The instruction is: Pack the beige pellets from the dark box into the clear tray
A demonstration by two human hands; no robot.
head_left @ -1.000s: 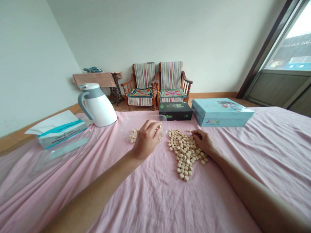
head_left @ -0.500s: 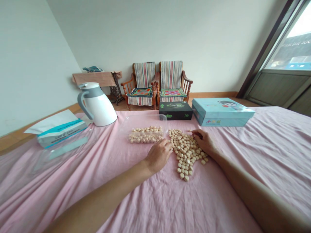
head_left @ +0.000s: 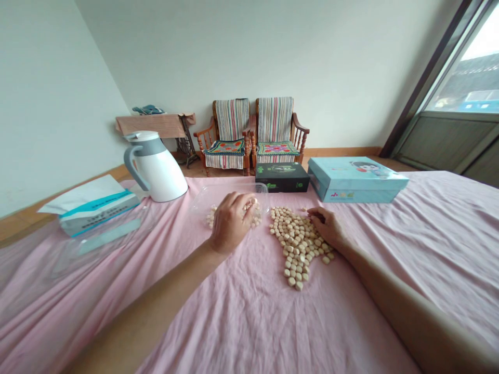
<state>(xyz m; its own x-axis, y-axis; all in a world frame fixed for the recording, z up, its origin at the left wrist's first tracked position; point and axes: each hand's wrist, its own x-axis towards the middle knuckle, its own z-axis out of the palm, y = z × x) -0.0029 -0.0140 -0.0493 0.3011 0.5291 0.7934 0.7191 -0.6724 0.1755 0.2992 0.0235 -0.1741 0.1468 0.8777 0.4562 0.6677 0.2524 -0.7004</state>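
Observation:
My left hand (head_left: 233, 221) is above the clear plastic container (head_left: 199, 200), its fingers closed in a pinch. A pale, rounded small beige piece (head_left: 253, 201) shows at its fingertips; whether more are inside the hand is hidden. Other beige pieces (head_left: 255, 221) lie in the container, partly covered by the hand. To the right, a loose pile of the same beige pieces (head_left: 298, 239) spreads over the pink cloth (head_left: 249, 311). My right hand (head_left: 327, 226) rests along the pile's right edge, fingers loosely curved with thumb apart, seemingly holding nothing.
Behind the pile stand a black box (head_left: 283, 179) and a light blue box (head_left: 356, 182). On the left are a white-and-grey thermos jug (head_left: 166, 171), a tissue pack (head_left: 97, 208) and a clear plastic lid (head_left: 105, 241). Two wooden chairs (head_left: 275, 124) stand by the wall.
My left hand has moved left and away from the pile's left edge to above the container, with a beige piece in its fingers. My right hand has stayed in place.

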